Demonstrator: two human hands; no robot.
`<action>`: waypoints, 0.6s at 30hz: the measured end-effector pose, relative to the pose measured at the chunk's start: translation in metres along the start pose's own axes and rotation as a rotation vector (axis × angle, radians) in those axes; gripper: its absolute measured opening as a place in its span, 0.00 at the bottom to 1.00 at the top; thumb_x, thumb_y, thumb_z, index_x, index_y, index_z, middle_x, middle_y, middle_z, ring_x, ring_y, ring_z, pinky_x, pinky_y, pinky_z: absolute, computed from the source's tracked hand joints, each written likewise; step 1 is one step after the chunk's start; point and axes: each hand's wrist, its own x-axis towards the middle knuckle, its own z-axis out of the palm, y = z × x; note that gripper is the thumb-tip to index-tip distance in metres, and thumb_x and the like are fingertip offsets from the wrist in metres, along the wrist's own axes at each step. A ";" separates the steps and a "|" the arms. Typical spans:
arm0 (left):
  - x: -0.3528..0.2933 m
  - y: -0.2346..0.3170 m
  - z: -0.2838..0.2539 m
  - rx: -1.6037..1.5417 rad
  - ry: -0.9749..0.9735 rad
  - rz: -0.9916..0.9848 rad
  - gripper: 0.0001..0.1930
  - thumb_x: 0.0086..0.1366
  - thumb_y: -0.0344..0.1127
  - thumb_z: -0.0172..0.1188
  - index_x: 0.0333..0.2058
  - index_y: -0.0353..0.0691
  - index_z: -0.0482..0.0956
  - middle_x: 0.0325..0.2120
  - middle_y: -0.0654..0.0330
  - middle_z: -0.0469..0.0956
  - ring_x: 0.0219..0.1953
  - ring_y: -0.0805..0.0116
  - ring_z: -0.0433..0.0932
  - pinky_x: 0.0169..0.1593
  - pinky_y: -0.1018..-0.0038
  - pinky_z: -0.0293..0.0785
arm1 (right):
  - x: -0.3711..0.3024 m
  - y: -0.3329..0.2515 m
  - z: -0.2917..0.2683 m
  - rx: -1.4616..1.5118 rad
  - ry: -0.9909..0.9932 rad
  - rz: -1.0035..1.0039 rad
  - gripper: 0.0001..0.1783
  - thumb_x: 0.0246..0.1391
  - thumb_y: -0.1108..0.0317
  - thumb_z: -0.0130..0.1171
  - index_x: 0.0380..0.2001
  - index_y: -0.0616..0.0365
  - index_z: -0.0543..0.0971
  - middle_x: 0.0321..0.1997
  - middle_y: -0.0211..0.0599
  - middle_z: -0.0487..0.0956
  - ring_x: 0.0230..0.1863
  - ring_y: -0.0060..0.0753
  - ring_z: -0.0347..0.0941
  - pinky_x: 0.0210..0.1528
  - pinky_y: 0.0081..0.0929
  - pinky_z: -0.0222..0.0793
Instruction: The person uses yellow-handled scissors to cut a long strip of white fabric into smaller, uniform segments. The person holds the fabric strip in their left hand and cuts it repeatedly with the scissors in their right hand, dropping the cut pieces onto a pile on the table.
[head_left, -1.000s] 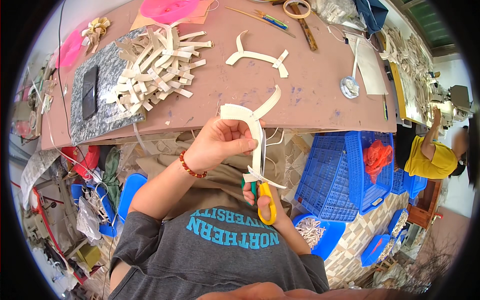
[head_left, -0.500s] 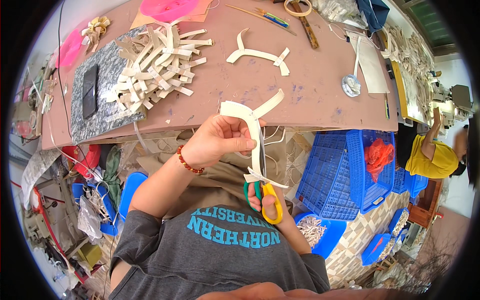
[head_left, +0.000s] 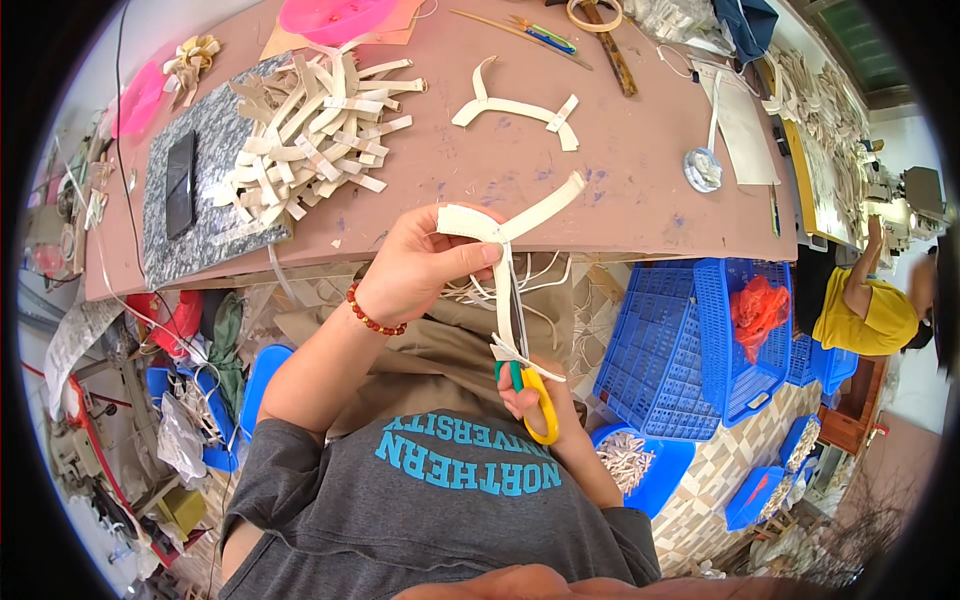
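Note:
My left hand (head_left: 410, 268) is closed, thumb on top, around a cream strap piece (head_left: 546, 211) near the spot where its stitched strips branch. One strip of it points away over the table edge and another hangs down toward me. My right hand (head_left: 519, 403) grips scissors (head_left: 545, 418) with one green and one yellow handle, their blades lying along the hanging strip. A short cross strip at its lower end sits by the scissors' pivot. On the table beyond lies a similar branched strap piece (head_left: 509, 105). Whether the blades touch the strip I cannot tell.
A heap of cream straps (head_left: 315, 140) lies on a speckled stone slab (head_left: 215, 255) beside a black phone (head_left: 180, 185). Blue crates (head_left: 650, 350) stand at right below the brown table (head_left: 620, 180). Farther right is a person in a yellow shirt (head_left: 868, 315).
My left hand has slid up the strap piece to its branching point. The piece has turned so that its free strip leans more to the right. The scissors have shifted slightly left.

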 end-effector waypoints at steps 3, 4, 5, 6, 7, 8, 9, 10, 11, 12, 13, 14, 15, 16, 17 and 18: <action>-0.001 0.001 0.002 0.021 -0.008 0.004 0.11 0.54 0.25 0.61 0.38 0.33 0.76 0.28 0.60 0.78 0.30 0.74 0.76 0.34 0.78 0.75 | 0.000 0.009 -0.004 0.053 -0.042 -0.070 0.24 0.49 0.47 0.59 0.28 0.59 0.70 0.25 0.24 0.68 0.25 0.14 0.62 0.27 0.13 0.58; -0.002 0.000 0.003 0.018 -0.013 -0.003 0.11 0.54 0.25 0.62 0.38 0.33 0.76 0.28 0.60 0.78 0.30 0.74 0.76 0.34 0.78 0.75 | 0.001 0.006 -0.004 0.059 -0.048 -0.065 0.24 0.49 0.47 0.59 0.28 0.59 0.70 0.25 0.24 0.68 0.25 0.14 0.62 0.27 0.13 0.58; -0.002 0.000 0.004 0.015 -0.019 -0.010 0.11 0.54 0.25 0.62 0.38 0.33 0.77 0.28 0.60 0.78 0.30 0.74 0.77 0.34 0.78 0.75 | 0.001 0.005 -0.004 0.064 -0.055 -0.061 0.24 0.49 0.47 0.59 0.28 0.59 0.70 0.25 0.24 0.68 0.25 0.13 0.62 0.27 0.13 0.58; -0.002 -0.001 0.005 0.013 -0.023 -0.017 0.11 0.54 0.25 0.62 0.37 0.33 0.77 0.28 0.60 0.78 0.30 0.74 0.77 0.34 0.78 0.76 | 0.001 0.005 -0.003 0.056 -0.038 -0.065 0.25 0.48 0.46 0.59 0.28 0.59 0.70 0.24 0.24 0.68 0.25 0.13 0.62 0.27 0.13 0.58; -0.002 -0.001 0.005 0.011 -0.023 -0.016 0.11 0.54 0.25 0.62 0.37 0.33 0.77 0.28 0.60 0.78 0.30 0.74 0.77 0.34 0.78 0.76 | 0.001 0.006 -0.002 0.049 -0.021 -0.069 0.25 0.48 0.45 0.60 0.29 0.59 0.70 0.24 0.23 0.67 0.25 0.13 0.62 0.26 0.13 0.57; -0.001 -0.002 0.004 0.008 -0.023 -0.015 0.11 0.54 0.25 0.62 0.37 0.33 0.77 0.28 0.60 0.78 0.30 0.74 0.77 0.34 0.78 0.76 | 0.002 0.006 -0.001 0.041 -0.004 -0.074 0.26 0.47 0.45 0.60 0.29 0.59 0.70 0.24 0.23 0.67 0.25 0.12 0.61 0.26 0.13 0.57; -0.001 -0.002 0.004 0.005 -0.023 -0.014 0.10 0.54 0.25 0.62 0.37 0.33 0.77 0.28 0.60 0.78 0.30 0.74 0.77 0.34 0.78 0.76 | 0.001 0.006 -0.001 0.038 0.011 -0.076 0.26 0.47 0.44 0.60 0.28 0.59 0.70 0.23 0.23 0.67 0.24 0.12 0.61 0.26 0.13 0.57; -0.001 -0.003 0.004 0.011 -0.025 -0.009 0.11 0.54 0.25 0.62 0.37 0.33 0.77 0.28 0.60 0.78 0.30 0.74 0.77 0.34 0.78 0.76 | 0.001 0.005 0.000 0.034 0.027 -0.077 0.27 0.46 0.43 0.60 0.28 0.59 0.70 0.23 0.23 0.67 0.24 0.12 0.61 0.26 0.12 0.56; -0.001 -0.003 0.004 0.016 -0.027 -0.004 0.11 0.54 0.25 0.62 0.37 0.33 0.77 0.28 0.60 0.78 0.30 0.74 0.77 0.34 0.78 0.76 | 0.001 0.004 0.000 0.031 0.042 -0.079 0.28 0.46 0.43 0.61 0.28 0.59 0.70 0.23 0.22 0.67 0.24 0.12 0.61 0.26 0.12 0.56; 0.000 -0.003 0.004 0.021 -0.028 0.001 0.11 0.54 0.25 0.62 0.37 0.33 0.77 0.28 0.60 0.78 0.30 0.74 0.77 0.33 0.78 0.76 | 0.000 0.003 0.000 0.026 0.043 -0.056 0.28 0.45 0.42 0.61 0.28 0.59 0.70 0.23 0.22 0.67 0.24 0.11 0.61 0.26 0.12 0.56; 0.000 -0.004 0.004 0.018 -0.026 0.001 0.11 0.54 0.25 0.62 0.37 0.33 0.77 0.28 0.60 0.78 0.30 0.74 0.77 0.33 0.78 0.76 | -0.001 0.001 0.000 0.021 0.044 -0.033 0.28 0.45 0.42 0.61 0.27 0.59 0.70 0.22 0.22 0.67 0.23 0.11 0.61 0.25 0.12 0.56; 0.000 -0.004 0.004 0.015 -0.025 0.002 0.11 0.54 0.25 0.62 0.37 0.33 0.77 0.28 0.60 0.78 0.30 0.74 0.77 0.33 0.78 0.76 | -0.001 0.000 -0.001 0.017 0.045 -0.010 0.28 0.44 0.42 0.61 0.27 0.60 0.70 0.22 0.22 0.67 0.23 0.11 0.61 0.25 0.12 0.56; 0.000 -0.004 0.004 0.011 -0.023 0.003 0.11 0.54 0.25 0.62 0.37 0.33 0.77 0.28 0.60 0.78 0.30 0.74 0.77 0.33 0.78 0.76 | -0.001 0.001 -0.002 0.028 0.034 -0.014 0.28 0.44 0.42 0.61 0.26 0.60 0.71 0.21 0.22 0.67 0.23 0.11 0.61 0.25 0.12 0.56; 0.000 -0.004 0.004 0.000 -0.030 -0.005 0.11 0.54 0.24 0.61 0.37 0.32 0.76 0.28 0.60 0.78 0.30 0.74 0.77 0.33 0.78 0.76 | -0.001 0.004 -0.003 0.039 0.024 -0.019 0.28 0.45 0.42 0.61 0.26 0.60 0.71 0.21 0.21 0.67 0.23 0.11 0.61 0.25 0.12 0.56; 0.000 -0.003 0.004 -0.012 -0.037 -0.012 0.11 0.54 0.24 0.61 0.38 0.32 0.76 0.28 0.59 0.78 0.30 0.74 0.77 0.34 0.78 0.77 | -0.001 0.005 -0.004 0.050 0.013 -0.024 0.28 0.45 0.42 0.61 0.25 0.60 0.71 0.20 0.21 0.67 0.23 0.11 0.61 0.25 0.12 0.57; 0.001 -0.003 0.004 -0.022 -0.044 -0.020 0.11 0.54 0.24 0.61 0.38 0.32 0.76 0.28 0.59 0.78 0.30 0.74 0.77 0.34 0.78 0.77 | -0.001 0.005 -0.003 0.044 0.023 -0.022 0.28 0.45 0.42 0.61 0.25 0.60 0.71 0.20 0.21 0.67 0.22 0.12 0.61 0.25 0.12 0.56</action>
